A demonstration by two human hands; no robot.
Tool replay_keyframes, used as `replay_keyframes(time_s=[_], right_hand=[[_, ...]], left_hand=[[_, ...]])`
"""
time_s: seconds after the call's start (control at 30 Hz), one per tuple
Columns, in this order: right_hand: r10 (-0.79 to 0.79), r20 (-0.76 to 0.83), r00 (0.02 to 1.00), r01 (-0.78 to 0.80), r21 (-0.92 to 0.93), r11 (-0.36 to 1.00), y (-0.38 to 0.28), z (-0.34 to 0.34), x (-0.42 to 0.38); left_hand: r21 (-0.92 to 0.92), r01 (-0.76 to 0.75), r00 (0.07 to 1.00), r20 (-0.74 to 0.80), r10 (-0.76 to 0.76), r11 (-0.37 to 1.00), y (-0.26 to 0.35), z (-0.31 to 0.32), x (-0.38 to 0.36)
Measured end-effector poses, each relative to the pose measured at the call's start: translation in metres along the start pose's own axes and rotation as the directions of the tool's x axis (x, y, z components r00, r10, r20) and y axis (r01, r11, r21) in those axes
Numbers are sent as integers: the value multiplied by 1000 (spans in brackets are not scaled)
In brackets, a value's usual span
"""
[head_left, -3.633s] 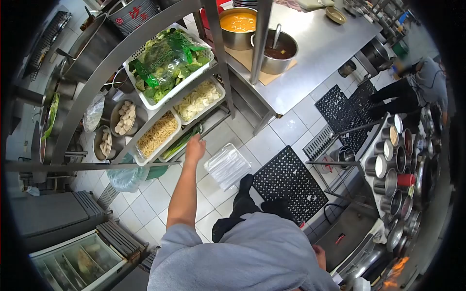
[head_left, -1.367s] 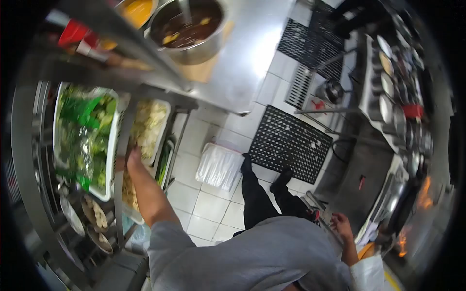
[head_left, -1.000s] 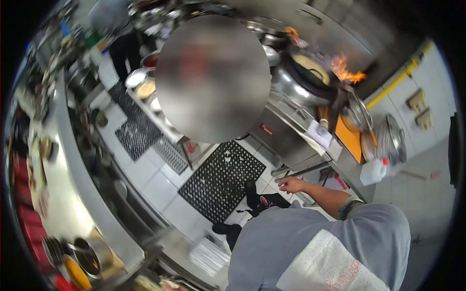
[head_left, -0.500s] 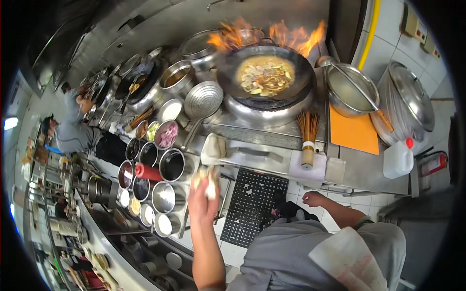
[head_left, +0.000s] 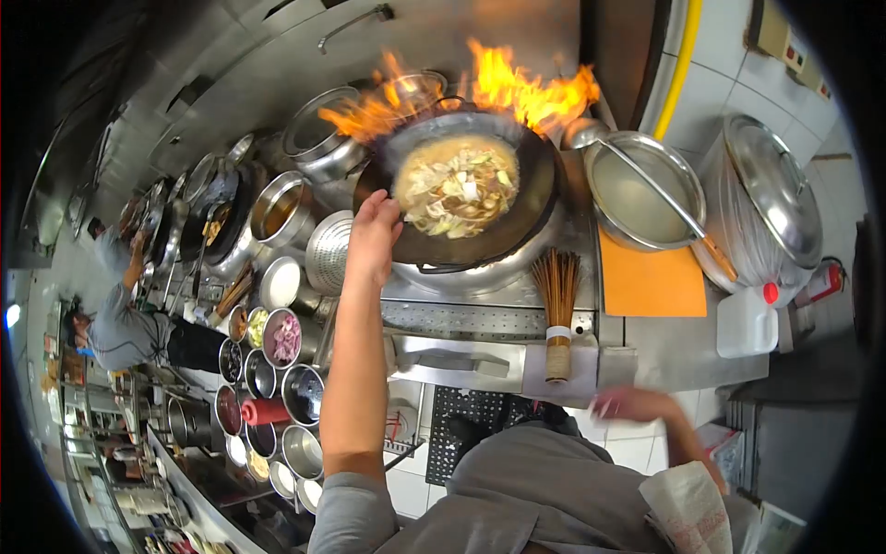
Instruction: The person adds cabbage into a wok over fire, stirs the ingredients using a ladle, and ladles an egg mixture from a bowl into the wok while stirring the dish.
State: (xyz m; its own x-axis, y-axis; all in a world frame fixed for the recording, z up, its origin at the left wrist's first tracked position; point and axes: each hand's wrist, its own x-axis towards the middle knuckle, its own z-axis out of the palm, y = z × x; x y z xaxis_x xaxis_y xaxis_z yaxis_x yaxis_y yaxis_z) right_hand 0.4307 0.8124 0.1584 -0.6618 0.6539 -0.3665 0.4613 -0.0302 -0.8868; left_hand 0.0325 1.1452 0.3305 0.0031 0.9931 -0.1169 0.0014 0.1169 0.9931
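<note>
My left hand (head_left: 374, 229) is over the left rim of a black wok (head_left: 531, 198), its fingers loosely bent and nothing visible in them; the palm side is hidden. Inside the wok a brothy stir-fry (head_left: 457, 189) shows pale pieces, darker strips and a white chunk near the middle. Orange flames (head_left: 521, 88) rise behind the wok's far rim. Low by the counter's front edge, my right hand (head_left: 629, 403) is smeared by motion, so its fingers cannot be made out. A bamboo wok brush (head_left: 557, 323) stands on the counter between that hand and the wok.
Left of the wok are a perforated strainer (head_left: 329, 254), a pot of brown liquid (head_left: 282, 205) and several ingredient tins, one with chopped pink onion (head_left: 282, 336). On the right, a ladle (head_left: 660, 185) lies across a steel bowl (head_left: 614, 217), beside a white jug (head_left: 746, 325). Another person (head_left: 129, 323) works farther left.
My left hand has moved from the tins up to the wok and the pale pieces it held are gone from view. More pale pieces show in the wok. The flames have grown.
</note>
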Motion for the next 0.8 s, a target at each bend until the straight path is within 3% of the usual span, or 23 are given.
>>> replay_keyframes(time_s=[0.03, 0.07, 0.1, 0.13, 0.17, 0.23, 0.27, 0.33, 0.37, 0.5, 0.57, 0.6, 0.63, 0.73, 0.8], right_hand=[[321, -301, 898, -213, 342, 915, -74, -48, -17], [297, -730, 616, -180, 237, 955, -56, -76, -24], [-93, -970, 224, -492, -195, 849, -58, -115, -27], [-415, -895, 162, -658, -412, 631, -88, -157, -29], [-459, -876, 148, -681, -427, 595, -74, -188, -35], [-47, -977, 209, -775, -195, 601, -40, -220, -41], [42, -976, 215, -805, -152, 573, -43, -220, -33], [210, -956, 206, -865, -78, 496, -60, -224, -19], [121, -949, 292, -833, -190, 520, -68, -223, -12], [76, -952, 295, -815, -209, 540, -105, -205, 2], [-129, -924, 359, -706, -360, 611, -102, -165, 1], [84, -935, 344, -602, -151, 784, -151, -135, 12], [296, -883, 365, -477, 96, 874, -210, -110, 32], [399, -826, 397, -481, 183, 857, -269, -84, 62], [318, -792, 520, -489, 29, 872, -271, -83, 85]], left_hand=[[166, -88, 996, 46, 81, 982, -15, -2, 0], [314, -186, 981, 106, 161, 931, -28, -3, -3], [455, -310, 949, 104, 297, 834, -41, 2, -12], [582, -364, 926, 141, 351, 727, -39, 13, -33], [633, -546, 804, 212, 556, 549, -50, 22, -46], [728, -581, 747, 300, 593, 363, -61, 32, -67], [765, -588, 717, 342, 608, 263, -62, 33, -71], [740, -597, 727, 335, 599, 311, -66, 31, -70], [725, -600, 734, 333, 592, 338, -67, 28, -69], [675, -636, 733, 376, 567, 375, -74, 16, -59], [644, -656, 722, 382, 577, 394, -78, 9, -59], [626, -666, 714, 379, 589, 404, -78, 9, -55], [622, -660, 728, 390, 563, 422, -78, 8, -52], [621, -652, 746, 424, 513, 435, -69, 6, -55], [624, -649, 749, 424, 508, 436, -72, 5, -55]])
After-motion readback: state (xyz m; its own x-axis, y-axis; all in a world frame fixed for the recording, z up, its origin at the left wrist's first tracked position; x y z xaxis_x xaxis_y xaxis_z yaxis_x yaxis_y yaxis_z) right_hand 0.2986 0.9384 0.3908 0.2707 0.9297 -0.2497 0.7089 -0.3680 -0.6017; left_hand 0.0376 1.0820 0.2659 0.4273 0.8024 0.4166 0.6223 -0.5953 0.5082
